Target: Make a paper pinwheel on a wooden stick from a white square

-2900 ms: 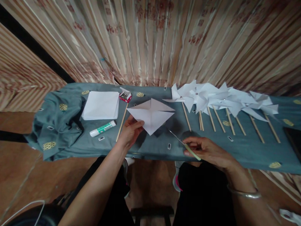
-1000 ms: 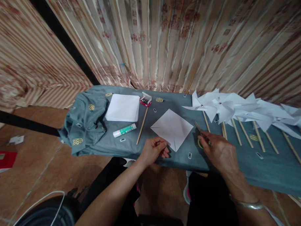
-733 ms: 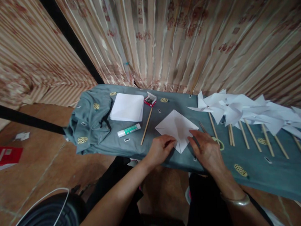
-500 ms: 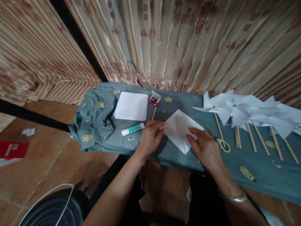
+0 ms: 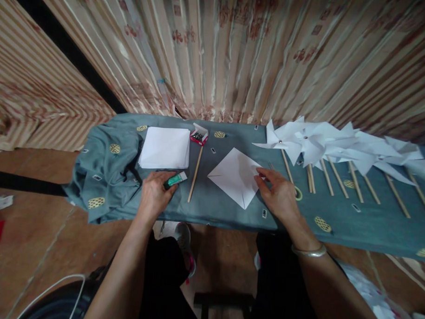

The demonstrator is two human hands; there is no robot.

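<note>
My left hand (image 5: 154, 191) is closed round the left end of a green and white glue stick (image 5: 176, 180) lying on the cloth. A square of white paper (image 5: 231, 176) lies turned like a diamond, with short cuts running in from its left and near corners. At its right corner, the fingers and thumb of my right hand (image 5: 279, 194) grip the edge. Between the glue stick and the paper lies a thin wooden stick (image 5: 195, 175). Scissors with a pale green handle (image 5: 298, 193) are mostly hidden behind my right hand.
A stack of white paper (image 5: 165, 148) lies at the back left, beside a small open red box (image 5: 199, 135) of dark pins. Several paper pinwheels (image 5: 311, 139) on wooden sticks overlap along the right. Bunched grey-green cloth (image 5: 107, 170) covers the table's left end.
My left hand has left the paper's left corner, moved left and taken hold of the glue stick. My right hand stays at the paper's right side. The view has shifted right.
</note>
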